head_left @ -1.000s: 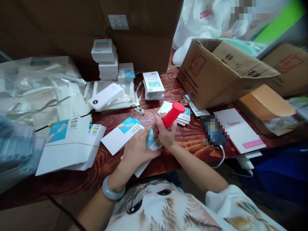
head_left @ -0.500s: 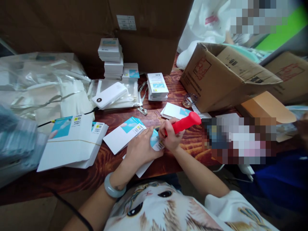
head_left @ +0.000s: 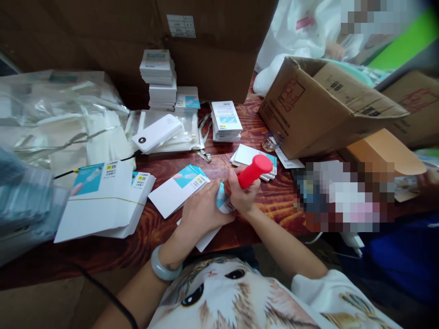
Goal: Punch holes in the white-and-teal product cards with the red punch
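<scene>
My right hand (head_left: 244,195) is wrapped round the thick red handle (head_left: 255,170) of a tool with a broad round end. The tool's lower end is hidden behind my fingers, at a printed card (head_left: 222,201). My left hand (head_left: 202,208) lies over this white-and-blue card and presses it near the table edge, its thumb and fingers round the card. Another white card (head_left: 209,240) sticks out below my left hand. Just left lies a fanned stack of printed cards (head_left: 171,198). Beyond my right hand is a smaller pile of cards (head_left: 247,155).
Further left is a banded stack of cards (head_left: 99,214). A white power bank (head_left: 159,132) rests on plastic bags. Card stacks (head_left: 226,121) stand toward the back. An open cardboard box (head_left: 302,107) is at the right, near a clear roll of tape (head_left: 272,140). A person's hand (head_left: 428,178) shows at the far right.
The red handle has swung left and stands more upright, with my right hand turning along with it. My left hand stays on the card. The view has shifted slightly.
</scene>
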The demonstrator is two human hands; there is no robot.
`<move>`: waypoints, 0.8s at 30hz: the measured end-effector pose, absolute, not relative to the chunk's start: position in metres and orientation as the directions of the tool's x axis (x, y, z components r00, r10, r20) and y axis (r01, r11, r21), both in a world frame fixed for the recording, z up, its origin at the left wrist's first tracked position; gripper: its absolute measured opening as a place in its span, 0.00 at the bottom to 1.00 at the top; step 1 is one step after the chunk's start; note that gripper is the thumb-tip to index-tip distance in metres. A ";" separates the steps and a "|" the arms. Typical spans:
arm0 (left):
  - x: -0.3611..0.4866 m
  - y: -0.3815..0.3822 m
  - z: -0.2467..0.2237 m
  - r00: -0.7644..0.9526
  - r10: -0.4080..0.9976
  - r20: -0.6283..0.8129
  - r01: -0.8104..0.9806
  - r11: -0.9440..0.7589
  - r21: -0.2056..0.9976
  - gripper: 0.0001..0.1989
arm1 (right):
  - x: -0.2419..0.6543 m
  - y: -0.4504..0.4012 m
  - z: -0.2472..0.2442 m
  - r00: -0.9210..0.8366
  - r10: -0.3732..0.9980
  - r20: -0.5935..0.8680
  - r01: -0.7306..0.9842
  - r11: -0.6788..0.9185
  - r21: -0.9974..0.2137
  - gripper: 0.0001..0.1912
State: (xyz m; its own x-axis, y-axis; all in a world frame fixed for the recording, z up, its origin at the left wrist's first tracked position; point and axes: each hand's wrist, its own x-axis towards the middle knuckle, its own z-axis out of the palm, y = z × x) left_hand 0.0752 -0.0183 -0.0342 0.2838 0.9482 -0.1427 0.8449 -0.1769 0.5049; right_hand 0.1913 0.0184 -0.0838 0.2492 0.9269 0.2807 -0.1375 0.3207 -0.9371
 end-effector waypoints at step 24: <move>0.010 0.027 -0.038 0.198 0.975 0.097 0.872 -0.221 0.438 0.36 | 0.330 0.048 -0.038 0.289 0.906 -0.309 -0.215 -0.253 -0.943 0.32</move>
